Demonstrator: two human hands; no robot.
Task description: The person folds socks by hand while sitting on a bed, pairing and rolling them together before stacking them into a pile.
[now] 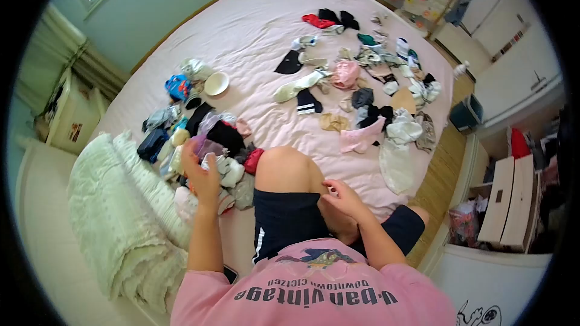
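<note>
My left hand (202,175) is over the near side of a mixed pile of socks and small clothes, thumb and fingers apart. White and purple cloth shows around its fingers, and I see nothing gripped. A white sock (231,171), a black garment (225,139) and a dark red bundle (254,160) lie beside it. Over my bent leg, my right hand (343,198) has its fingers loosely bent and apart, with nothing visible in them. Farther right, a pink garment (362,137) and a black sock with white stripes (309,102) lie among scattered socks.
The bed's pink sheet (241,42) carries a white bowl (216,84) and a folded pale green quilt (115,205). A phone (230,274) lies near my left side. A dark bin (466,112) and open shelves with a drawer box (506,200) stand at the right.
</note>
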